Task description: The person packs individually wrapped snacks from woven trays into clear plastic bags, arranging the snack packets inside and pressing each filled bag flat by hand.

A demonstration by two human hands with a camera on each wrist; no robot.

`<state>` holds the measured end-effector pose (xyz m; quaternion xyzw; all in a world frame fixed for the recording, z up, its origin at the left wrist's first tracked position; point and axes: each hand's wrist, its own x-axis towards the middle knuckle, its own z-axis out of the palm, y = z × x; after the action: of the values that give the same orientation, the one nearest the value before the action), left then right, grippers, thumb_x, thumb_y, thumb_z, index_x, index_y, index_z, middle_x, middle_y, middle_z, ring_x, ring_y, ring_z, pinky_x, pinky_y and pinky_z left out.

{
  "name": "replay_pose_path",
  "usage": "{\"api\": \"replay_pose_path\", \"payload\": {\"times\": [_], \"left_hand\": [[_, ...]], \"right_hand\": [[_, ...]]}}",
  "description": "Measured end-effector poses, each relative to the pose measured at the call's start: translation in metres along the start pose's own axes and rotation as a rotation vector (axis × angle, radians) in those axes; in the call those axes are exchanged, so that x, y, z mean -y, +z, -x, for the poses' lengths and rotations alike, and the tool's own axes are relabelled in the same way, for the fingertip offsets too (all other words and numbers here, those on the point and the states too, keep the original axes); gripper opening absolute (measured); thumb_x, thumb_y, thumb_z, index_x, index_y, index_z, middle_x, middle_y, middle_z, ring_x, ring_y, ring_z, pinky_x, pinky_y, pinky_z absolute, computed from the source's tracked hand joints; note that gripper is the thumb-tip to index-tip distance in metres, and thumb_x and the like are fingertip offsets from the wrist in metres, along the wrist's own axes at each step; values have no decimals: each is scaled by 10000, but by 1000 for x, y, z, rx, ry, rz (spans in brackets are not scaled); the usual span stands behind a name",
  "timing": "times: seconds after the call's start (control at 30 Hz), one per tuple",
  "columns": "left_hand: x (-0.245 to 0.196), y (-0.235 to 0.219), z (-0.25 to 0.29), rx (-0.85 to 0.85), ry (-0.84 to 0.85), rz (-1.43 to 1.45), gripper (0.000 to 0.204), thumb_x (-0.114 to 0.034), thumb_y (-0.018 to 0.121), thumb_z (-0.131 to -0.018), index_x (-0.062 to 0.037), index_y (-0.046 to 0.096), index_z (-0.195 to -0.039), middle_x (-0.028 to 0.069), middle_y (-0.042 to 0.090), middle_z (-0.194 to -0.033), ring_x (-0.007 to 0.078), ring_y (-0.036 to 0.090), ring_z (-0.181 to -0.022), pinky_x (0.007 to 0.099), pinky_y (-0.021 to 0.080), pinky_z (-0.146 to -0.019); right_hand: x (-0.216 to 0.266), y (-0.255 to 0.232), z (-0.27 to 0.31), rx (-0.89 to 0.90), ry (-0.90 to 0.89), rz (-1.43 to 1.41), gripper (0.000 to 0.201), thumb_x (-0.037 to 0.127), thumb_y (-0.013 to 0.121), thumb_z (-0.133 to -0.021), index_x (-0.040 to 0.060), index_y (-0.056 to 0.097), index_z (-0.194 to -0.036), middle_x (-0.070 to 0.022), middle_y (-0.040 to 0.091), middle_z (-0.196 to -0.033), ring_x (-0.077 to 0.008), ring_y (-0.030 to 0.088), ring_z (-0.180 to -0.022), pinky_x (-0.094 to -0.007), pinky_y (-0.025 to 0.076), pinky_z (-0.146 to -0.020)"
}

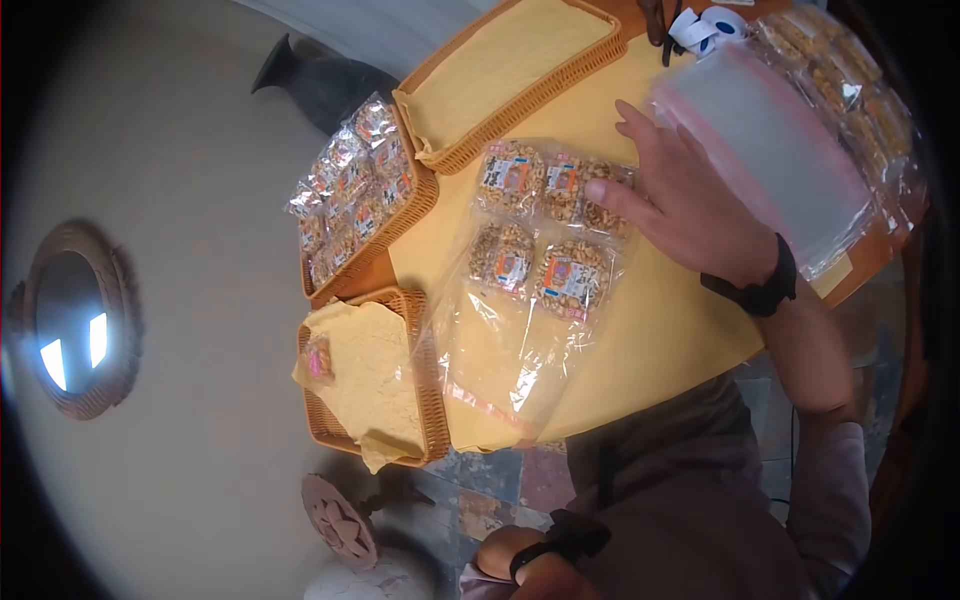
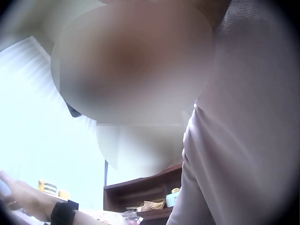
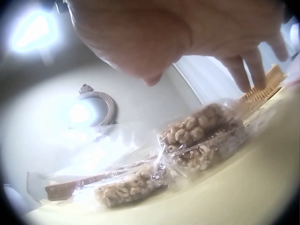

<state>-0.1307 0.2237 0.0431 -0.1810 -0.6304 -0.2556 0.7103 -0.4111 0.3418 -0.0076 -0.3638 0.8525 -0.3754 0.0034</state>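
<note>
Bagging looks partway along, if you ask me; the long clear plastic bag with a pinkish strip across its near end (image 1: 480, 345) lies on the yellow tablecloth (image 1: 660, 330), and four squarish, clear-wrapped clusters of puffed, nutty-looking snack (image 1: 572, 280) seem to be in its far half, two by two; the near half is just flat, shiny film, so I reckon there's room for more. Can't tell whether the near end is sealed, but it doesn't look folded or taped to me.

The right hand (image 1: 695, 200) is over the far corner of the bag, fingers loose and spread, thumb sticking out above one of the snacks; the right wrist view shows a gap under the thumb, so it's not pinching anything. The left hand (image 1: 505, 550) is down by the person's body, only partly in view; no clue what its fingers are doing, sorry.

As for what's left, the brown wicker basket (image 1: 388, 240) by the far left edge is loaded with the same kind of labelled snacks; the smaller cloth-lined basket (image 1: 434, 400) nearer the person shows one small pink-labelled packet (image 1: 318, 360), so that one's pretty much used up, I'd guess. There's also a flat stack of pink-edged clear bags (image 1: 780, 150) beside the right hand, so bags aren't short; past it, a heap of golden snacks in shiny wrap (image 1: 820, 60) might be finished ones, but that's only my read.
</note>
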Motion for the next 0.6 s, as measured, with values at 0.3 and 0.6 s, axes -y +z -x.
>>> {"api": "replay_pose_path", "payload": {"times": [0.3,0.6], "left_hand": [[3,13,16,-79,-61,-12,232,-94,625,-987,-99,560,-1210,48,571,-1183,232,592,-1040,341,492,-905],[15,17,23,-131,-88,-26,220,-86,625,-978,-97,549,-1184,46,560,-1156,228,581,-1021,337,486,-883]], "right_hand": [[-2,2,-2,-34,-51,-21,923,581,512,-1026,-201,299,-1468,-333,625,-1141,-433,539,-1229,-536,266,-1184],[-5,3,-4,-13,-26,-39,931,603,509,-1019,-194,321,-1462,-343,620,-1164,-446,537,-1234,-534,271,-1182]]}}
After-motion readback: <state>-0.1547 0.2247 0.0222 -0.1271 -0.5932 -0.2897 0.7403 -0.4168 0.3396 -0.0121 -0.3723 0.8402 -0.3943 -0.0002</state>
